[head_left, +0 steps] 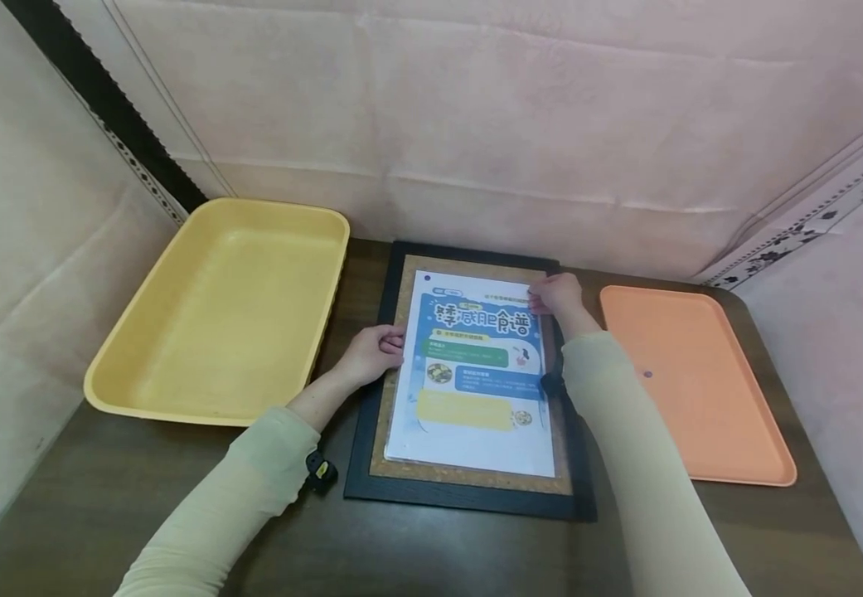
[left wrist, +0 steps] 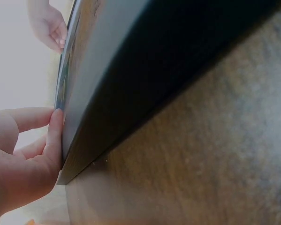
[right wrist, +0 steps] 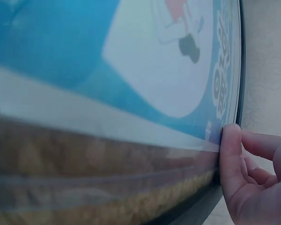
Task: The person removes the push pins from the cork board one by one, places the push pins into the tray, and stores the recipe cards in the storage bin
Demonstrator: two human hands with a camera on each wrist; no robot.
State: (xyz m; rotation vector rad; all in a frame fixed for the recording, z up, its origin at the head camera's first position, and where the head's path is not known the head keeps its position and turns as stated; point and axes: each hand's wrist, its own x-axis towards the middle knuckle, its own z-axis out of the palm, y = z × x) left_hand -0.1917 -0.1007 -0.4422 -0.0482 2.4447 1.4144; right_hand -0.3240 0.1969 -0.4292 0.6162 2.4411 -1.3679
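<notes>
A printed sheet with blue graphics and Chinese lettering lies on a cork board with a black frame. A small dark pin marks its upper left corner. My left hand is at the sheet's left edge. In the left wrist view, that hand has thumb and index fingertip meeting at this edge. Near the upper right corner, my right hand pinches the sheet's edge. The right wrist view shows the right hand with its thumb along the edge; whether it also holds a pin is unclear.
To the left stands a large yellow tray. A flat orange tray lies at the right, partly behind my right sleeve, with a small dark pin on it. Pale cloth walls enclose the dark wooden table.
</notes>
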